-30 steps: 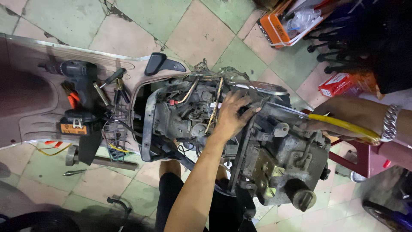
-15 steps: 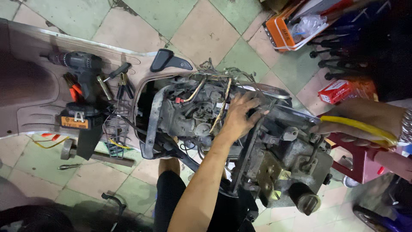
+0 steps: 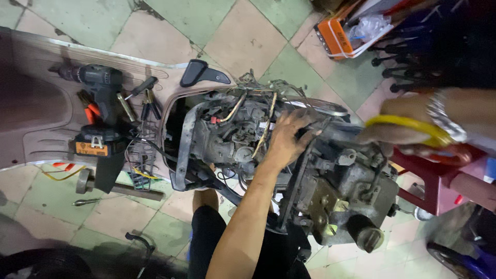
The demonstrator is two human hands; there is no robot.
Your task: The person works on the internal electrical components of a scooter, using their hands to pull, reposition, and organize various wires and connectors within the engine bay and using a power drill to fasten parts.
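**A:** So where's the engine [image 3: 289, 170] sitting relative to the hands?

**B:** Dead centre, on the tiled floor, long axis running left to right. The left hand [image 3: 289, 137] is right on top of it, fingers spread and pressed into the upper frame.

**A:** And the right hand [image 3: 398, 121]?

**B:** Off at the engine's right end, curled around a yellow tube [image 3: 408, 126] — can't tell how tight. The cordless drill [image 3: 98, 111] lies well apart, far left.

The left hand [image 3: 289, 138] reaches forward on an outstretched arm, fingers spread and pressed down; the right hand [image 3: 398, 124] is clenched.
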